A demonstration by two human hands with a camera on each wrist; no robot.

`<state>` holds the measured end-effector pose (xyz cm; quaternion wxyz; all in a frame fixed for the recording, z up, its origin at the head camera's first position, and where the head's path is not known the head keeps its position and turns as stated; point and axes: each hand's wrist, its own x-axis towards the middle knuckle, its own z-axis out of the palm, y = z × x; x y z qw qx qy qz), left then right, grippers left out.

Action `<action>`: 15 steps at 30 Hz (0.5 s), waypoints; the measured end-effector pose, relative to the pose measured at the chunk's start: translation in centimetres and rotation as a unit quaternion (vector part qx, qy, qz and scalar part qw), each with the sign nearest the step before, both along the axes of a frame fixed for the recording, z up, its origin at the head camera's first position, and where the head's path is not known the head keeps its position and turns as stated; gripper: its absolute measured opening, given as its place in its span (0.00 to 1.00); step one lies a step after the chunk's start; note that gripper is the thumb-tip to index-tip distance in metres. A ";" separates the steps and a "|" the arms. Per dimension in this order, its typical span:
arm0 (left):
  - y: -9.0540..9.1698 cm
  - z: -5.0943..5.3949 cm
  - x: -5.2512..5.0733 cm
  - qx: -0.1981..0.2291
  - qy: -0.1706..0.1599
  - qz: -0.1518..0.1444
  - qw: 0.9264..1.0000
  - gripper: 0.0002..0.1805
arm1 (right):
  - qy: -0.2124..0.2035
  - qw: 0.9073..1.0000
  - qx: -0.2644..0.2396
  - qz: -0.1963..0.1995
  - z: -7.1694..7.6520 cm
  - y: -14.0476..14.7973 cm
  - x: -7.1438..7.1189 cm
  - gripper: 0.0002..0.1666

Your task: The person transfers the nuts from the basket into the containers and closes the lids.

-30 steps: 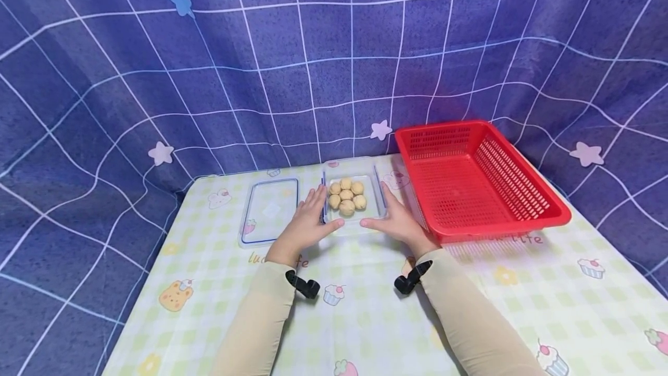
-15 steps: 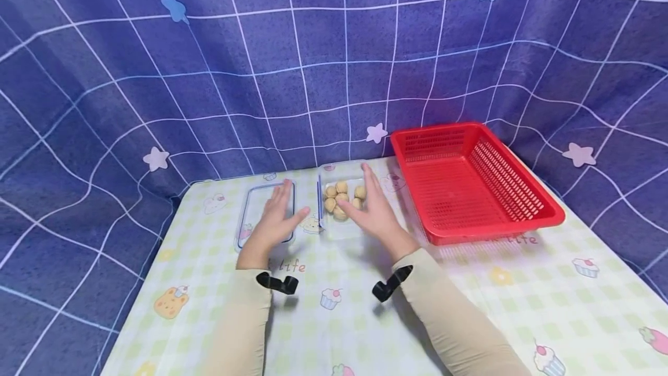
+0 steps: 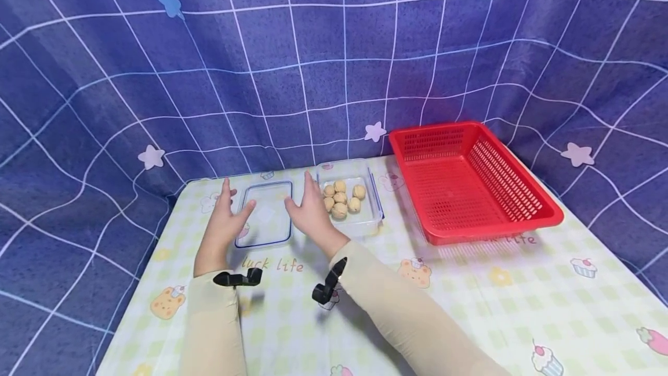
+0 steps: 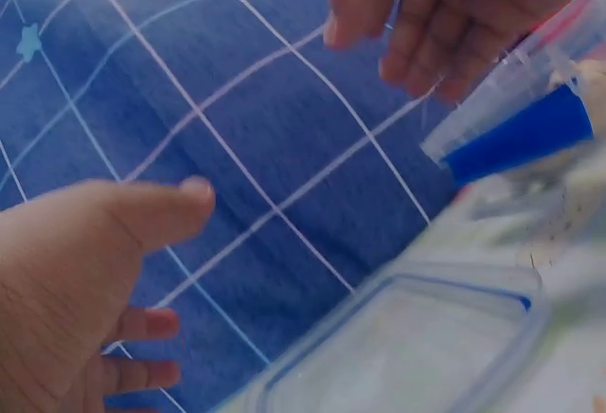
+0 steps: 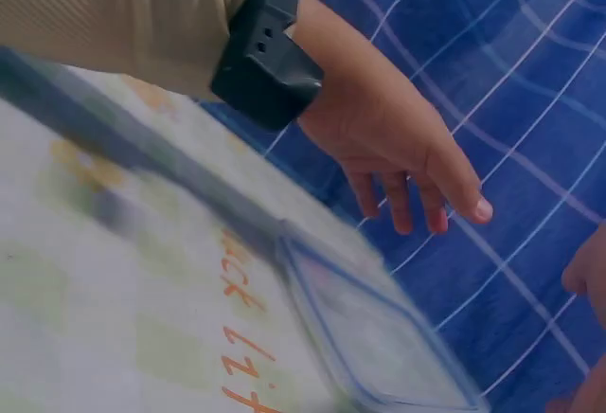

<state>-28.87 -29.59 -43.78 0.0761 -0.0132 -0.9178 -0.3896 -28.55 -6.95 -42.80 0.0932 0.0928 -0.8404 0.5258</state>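
A clear lid (image 3: 265, 219) with a blue seal lies flat on the cloth, my two hands held above its left and right sides. My left hand (image 3: 221, 228) is at the lid's left edge, thumb spread from the fingers, holding nothing. Over on the right side, my right hand (image 3: 315, 216) hovers between the lid and a clear plastic container (image 3: 373, 205), also holding nothing. Several walnuts (image 3: 340, 197) sit inside that container, partly hidden behind the right hand. In the left wrist view the lid (image 4: 407, 337) lies below both hands, apart from them.
A red perforated basket (image 3: 475, 190) stands at the right of the table, beside the container. A checked cloth (image 3: 365, 318) with printed figures covers the table. Behind hangs a blue curtain (image 3: 250, 86) with a white grid.
Both hands have come away from the container's sides and moved left to above the lid. The right hand passed over the container. The container and lid stay in place; a few walnuts have shifted.
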 end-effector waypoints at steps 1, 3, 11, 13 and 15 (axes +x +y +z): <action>-0.3 -0.3 -0.1 -0.003 -0.005 0.009 1.000 0.54 | -0.017 1.000 0.007 -0.001 -0.1 -0.4 -0.4 0.48; -0.8 -0.7 -0.3 -0.014 -0.017 0.024 0.999 0.54 | -0.042 0.999 0.025 0.001 -0.3 -1.2 -1.1 0.47; -2.0 -1.6 -1.7 0.016 -0.059 0.026 0.998 0.53 | -0.113 0.992 0.060 -0.022 -0.6 -2.9 -2.9 0.48; -2.0 -1.6 -1.8 0.023 -0.073 0.027 0.997 0.53 | -0.128 0.989 0.072 -0.025 -0.8 -3.0 -3.0 0.49; -1.9 -1.7 -1.9 0.028 -0.087 0.028 0.995 0.54 | -0.144 0.986 0.084 -0.031 -1.1 -3.1 -3.1 0.48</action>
